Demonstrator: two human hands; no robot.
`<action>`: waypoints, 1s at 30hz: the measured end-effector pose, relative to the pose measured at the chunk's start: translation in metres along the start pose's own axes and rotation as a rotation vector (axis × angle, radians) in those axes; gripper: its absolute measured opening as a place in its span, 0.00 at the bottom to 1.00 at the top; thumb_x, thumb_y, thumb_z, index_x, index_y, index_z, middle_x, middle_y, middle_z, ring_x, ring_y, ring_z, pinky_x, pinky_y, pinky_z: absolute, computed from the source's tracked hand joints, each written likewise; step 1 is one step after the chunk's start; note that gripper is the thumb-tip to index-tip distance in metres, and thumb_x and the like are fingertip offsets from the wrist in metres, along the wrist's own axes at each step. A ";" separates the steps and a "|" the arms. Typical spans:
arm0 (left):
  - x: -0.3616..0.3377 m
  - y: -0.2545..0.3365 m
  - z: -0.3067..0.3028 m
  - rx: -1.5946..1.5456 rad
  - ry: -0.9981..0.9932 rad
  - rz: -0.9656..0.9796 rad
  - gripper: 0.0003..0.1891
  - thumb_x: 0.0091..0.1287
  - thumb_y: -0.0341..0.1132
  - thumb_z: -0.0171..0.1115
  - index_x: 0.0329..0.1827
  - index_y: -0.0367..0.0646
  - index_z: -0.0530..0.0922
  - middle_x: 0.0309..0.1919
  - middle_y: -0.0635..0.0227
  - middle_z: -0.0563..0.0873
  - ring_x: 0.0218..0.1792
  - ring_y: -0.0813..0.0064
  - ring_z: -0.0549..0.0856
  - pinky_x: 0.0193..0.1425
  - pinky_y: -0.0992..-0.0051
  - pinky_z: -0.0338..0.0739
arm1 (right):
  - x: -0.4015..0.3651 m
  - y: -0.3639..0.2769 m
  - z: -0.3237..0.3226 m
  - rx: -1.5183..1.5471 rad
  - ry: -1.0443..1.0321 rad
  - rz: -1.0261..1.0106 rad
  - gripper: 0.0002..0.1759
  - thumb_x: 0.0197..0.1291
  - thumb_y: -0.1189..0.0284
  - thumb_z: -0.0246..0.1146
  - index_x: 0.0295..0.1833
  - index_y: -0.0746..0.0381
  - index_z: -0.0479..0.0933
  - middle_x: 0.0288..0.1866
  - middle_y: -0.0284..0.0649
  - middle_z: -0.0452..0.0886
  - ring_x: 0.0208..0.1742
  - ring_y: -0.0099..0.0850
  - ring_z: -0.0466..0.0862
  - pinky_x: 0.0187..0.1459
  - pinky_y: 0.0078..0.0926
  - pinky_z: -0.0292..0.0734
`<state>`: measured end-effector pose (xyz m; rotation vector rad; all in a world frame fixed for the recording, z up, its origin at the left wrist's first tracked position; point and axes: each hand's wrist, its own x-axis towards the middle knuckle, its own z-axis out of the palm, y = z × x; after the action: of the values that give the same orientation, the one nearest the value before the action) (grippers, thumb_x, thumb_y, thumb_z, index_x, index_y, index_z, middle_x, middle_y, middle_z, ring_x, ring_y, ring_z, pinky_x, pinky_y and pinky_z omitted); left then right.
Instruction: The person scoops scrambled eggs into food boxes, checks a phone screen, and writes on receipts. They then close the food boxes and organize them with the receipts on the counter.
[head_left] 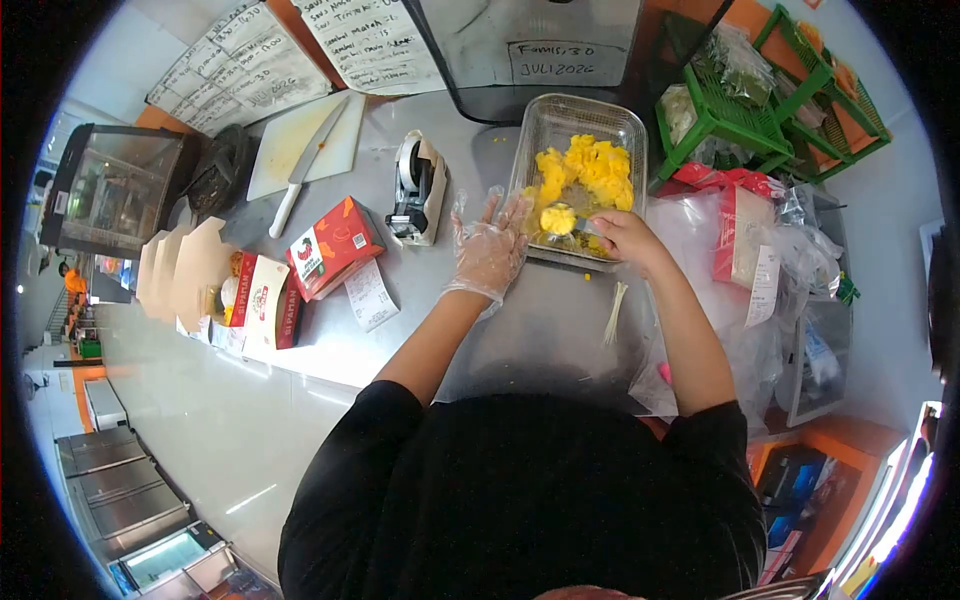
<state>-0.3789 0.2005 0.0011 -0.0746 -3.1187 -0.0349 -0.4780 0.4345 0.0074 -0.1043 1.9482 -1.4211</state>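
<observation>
A metal tray (638,125) with perforated-looking sides stands on the steel counter, holding a crumbly yellow food (603,165) that looks like egg. My right hand (628,240), bare, is closed at the tray's near right corner around the handle of a spoon. A lump of the yellow food (557,218) fills the spoon's round bowl, which is over the near half of the tray. My left hand (486,250) wears a clear plastic glove. Its fingers are spread at the tray's left rim, with nothing held in them.
Left of the tray are a tape dispenser (417,190), a red food box (336,247), a receipt (371,296), and a knife (308,168) on a cutting board (337,145). Open food boxes (268,300) stand farther left. Plastic bags (690,260) and green baskets (722,115) are on the right.
</observation>
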 end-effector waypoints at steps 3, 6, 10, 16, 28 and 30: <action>-0.004 -0.002 0.003 -0.021 0.040 0.017 0.30 0.75 0.45 0.44 0.80 0.58 0.52 0.79 0.78 0.54 0.79 0.68 0.52 0.73 0.32 0.41 | -0.030 0.002 -0.011 0.112 0.080 0.003 0.15 0.71 0.64 0.57 0.55 0.62 0.76 0.22 0.26 0.66 0.18 0.15 0.60 0.18 0.13 0.54; -0.016 -0.002 0.005 -0.110 0.072 -0.003 0.31 0.75 0.45 0.45 0.80 0.55 0.53 0.79 0.73 0.55 0.79 0.66 0.53 0.75 0.35 0.41 | -0.049 0.019 -0.025 0.252 0.077 -0.033 0.16 0.72 0.64 0.55 0.55 0.63 0.76 0.23 0.27 0.67 0.20 0.16 0.63 0.19 0.17 0.56; -0.039 0.000 0.003 -0.237 0.106 0.012 0.30 0.74 0.44 0.47 0.79 0.53 0.55 0.78 0.70 0.58 0.78 0.64 0.54 0.76 0.39 0.40 | -0.060 0.034 -0.026 0.315 0.075 -0.063 0.18 0.72 0.62 0.55 0.57 0.64 0.75 0.23 0.26 0.66 0.19 0.14 0.62 0.19 0.14 0.55; -0.045 0.017 -0.010 -0.142 0.044 0.072 0.30 0.71 0.42 0.51 0.77 0.52 0.60 0.76 0.70 0.62 0.77 0.65 0.58 0.76 0.40 0.44 | -0.040 0.038 -0.015 -0.527 0.501 -0.634 0.09 0.62 0.68 0.61 0.40 0.62 0.81 0.29 0.44 0.82 0.29 0.39 0.83 0.31 0.38 0.76; -0.042 0.012 0.001 -0.431 0.124 0.230 0.36 0.60 0.30 0.57 0.75 0.44 0.61 0.74 0.54 0.63 0.74 0.51 0.63 0.77 0.48 0.52 | -0.001 0.007 0.025 -0.779 0.225 -0.427 0.09 0.58 0.67 0.60 0.37 0.58 0.84 0.38 0.51 0.84 0.40 0.49 0.85 0.43 0.46 0.78; -0.043 0.008 0.001 -0.523 0.154 0.246 0.37 0.58 0.28 0.57 0.75 0.43 0.60 0.74 0.50 0.63 0.73 0.48 0.63 0.76 0.49 0.53 | 0.022 0.024 0.026 -0.537 0.186 -0.541 0.16 0.63 0.65 0.65 0.52 0.61 0.83 0.29 0.42 0.84 0.27 0.29 0.83 0.30 0.32 0.76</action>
<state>-0.3354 0.2062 -0.0010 -0.4365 -2.8351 -0.8037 -0.4715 0.4129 -0.0274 -0.8236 2.5421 -1.2047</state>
